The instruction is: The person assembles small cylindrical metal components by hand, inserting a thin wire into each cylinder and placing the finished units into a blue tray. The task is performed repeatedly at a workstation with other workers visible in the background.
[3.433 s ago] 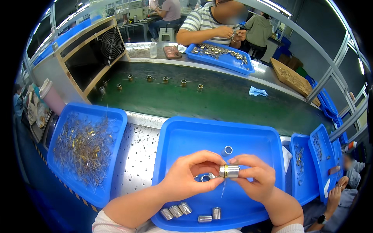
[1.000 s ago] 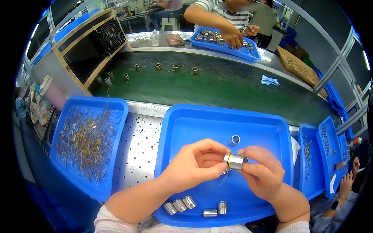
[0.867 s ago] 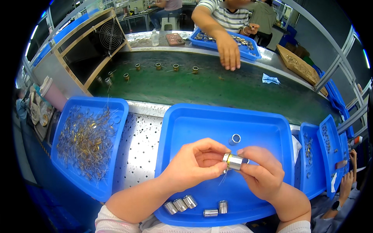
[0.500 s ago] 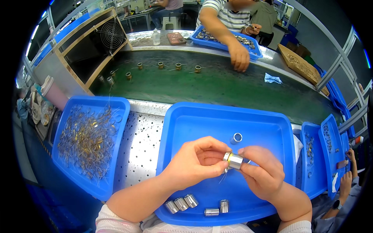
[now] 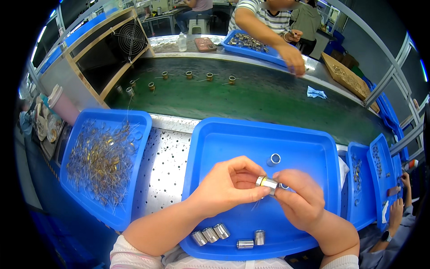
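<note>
Both hands meet over a large blue tray (image 5: 233, 134) in front of me. My left hand (image 5: 228, 186) and my right hand (image 5: 300, 199) pinch the two ends of a small metal cylinder (image 5: 267, 182) with a brass-coloured ring at its left end. Thin wires hang below it. A single metal sleeve (image 5: 273, 159) stands upright on the tray just beyond my fingers. Several finished metal cylinders (image 5: 210, 234) lie in a row near the tray's front edge, two more (image 5: 251, 240) to their right.
A blue tray (image 5: 105, 157) heaped with brass-and-wire parts sits to the left on a perforated metal bench (image 5: 163, 166). Beyond runs a green conveyor belt (image 5: 251, 98) carrying several small brass parts. A person across the belt reaches onto it. Narrow blue trays (image 5: 363, 179) stand at right.
My hands have stayed together on the cylinder with hardly any shift. The person opposite has swung an arm across to the right side of the belt's far edge.
</note>
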Motion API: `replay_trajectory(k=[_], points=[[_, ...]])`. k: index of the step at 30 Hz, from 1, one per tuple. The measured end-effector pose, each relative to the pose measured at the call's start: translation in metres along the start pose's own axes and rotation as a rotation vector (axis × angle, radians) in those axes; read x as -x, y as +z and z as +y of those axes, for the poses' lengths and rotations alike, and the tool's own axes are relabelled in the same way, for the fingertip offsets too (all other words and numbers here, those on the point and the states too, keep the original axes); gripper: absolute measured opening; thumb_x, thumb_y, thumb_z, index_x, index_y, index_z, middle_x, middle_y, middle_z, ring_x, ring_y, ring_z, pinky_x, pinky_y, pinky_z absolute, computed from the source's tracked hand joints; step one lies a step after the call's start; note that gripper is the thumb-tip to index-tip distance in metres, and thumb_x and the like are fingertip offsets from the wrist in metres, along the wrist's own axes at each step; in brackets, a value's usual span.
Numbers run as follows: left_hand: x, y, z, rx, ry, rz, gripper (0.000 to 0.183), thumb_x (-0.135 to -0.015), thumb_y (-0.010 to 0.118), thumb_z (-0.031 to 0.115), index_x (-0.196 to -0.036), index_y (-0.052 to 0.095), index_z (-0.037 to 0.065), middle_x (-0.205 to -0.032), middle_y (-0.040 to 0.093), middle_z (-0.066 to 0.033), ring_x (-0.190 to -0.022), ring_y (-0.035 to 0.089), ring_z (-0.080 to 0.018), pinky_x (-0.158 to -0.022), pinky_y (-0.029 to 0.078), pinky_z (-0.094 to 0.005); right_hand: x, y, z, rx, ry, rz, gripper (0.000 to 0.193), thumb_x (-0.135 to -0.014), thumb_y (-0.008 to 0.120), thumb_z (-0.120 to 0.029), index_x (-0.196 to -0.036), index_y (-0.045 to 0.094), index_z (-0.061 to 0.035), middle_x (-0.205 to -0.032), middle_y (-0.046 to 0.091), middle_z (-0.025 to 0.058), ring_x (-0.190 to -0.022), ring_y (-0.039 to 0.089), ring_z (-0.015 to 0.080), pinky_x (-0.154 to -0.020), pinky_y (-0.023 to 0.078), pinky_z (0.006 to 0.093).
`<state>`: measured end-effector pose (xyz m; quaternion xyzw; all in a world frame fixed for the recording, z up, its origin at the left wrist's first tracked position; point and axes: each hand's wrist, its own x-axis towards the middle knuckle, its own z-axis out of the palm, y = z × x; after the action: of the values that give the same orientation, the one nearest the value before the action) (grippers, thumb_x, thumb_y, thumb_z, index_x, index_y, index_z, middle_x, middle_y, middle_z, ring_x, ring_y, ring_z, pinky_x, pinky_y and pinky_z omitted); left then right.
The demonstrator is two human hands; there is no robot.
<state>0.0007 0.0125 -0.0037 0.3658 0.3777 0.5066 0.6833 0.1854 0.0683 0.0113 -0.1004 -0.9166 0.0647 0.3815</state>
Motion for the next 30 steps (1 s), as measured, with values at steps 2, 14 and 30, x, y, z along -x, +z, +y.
replay_trajectory(k=[2,14,30], points=[[0.000,0.000,0.002,-0.013,-0.008,-0.010,0.027,-0.078,0.063,0.004,-0.103,0.053,-0.002,-0.103,0.056,-0.0105,-0.097,0.056,-0.0166,-0.086,0.046,-0.0294,0.001,0.000,0.001,-0.023,0.062,0.033,0.021,-0.060,0.068,0.005,-0.077,0.056,0.0019,-0.089,0.059,0.0145,-0.078,0.061,0.0264,-0.064,0.052,0.0312],[-0.003,-0.005,-0.007,-0.056,0.199,0.016,0.025,-0.085,0.055,0.007,-0.109,0.052,-0.001,-0.103,0.057,-0.0106,-0.094,0.056,-0.0160,-0.084,0.045,-0.0287,0.004,-0.007,0.005,-0.292,0.390,0.085,0.017,-0.067,0.070,0.004,-0.077,0.058,-0.0017,-0.092,0.062,0.0146,-0.079,0.063,0.0236,-0.065,0.052,0.0285],[0.001,0.004,-0.002,-0.215,0.367,0.009,0.034,-0.072,0.064,-0.009,-0.104,0.054,-0.005,-0.104,0.055,-0.0142,-0.096,0.057,-0.0201,-0.086,0.048,-0.0295,0.005,-0.010,0.004,-0.492,0.535,-0.061,0.020,-0.069,0.071,-0.004,-0.085,0.059,-0.0019,-0.090,0.062,0.0125,-0.076,0.061,0.0220,-0.065,0.049,0.0278]])
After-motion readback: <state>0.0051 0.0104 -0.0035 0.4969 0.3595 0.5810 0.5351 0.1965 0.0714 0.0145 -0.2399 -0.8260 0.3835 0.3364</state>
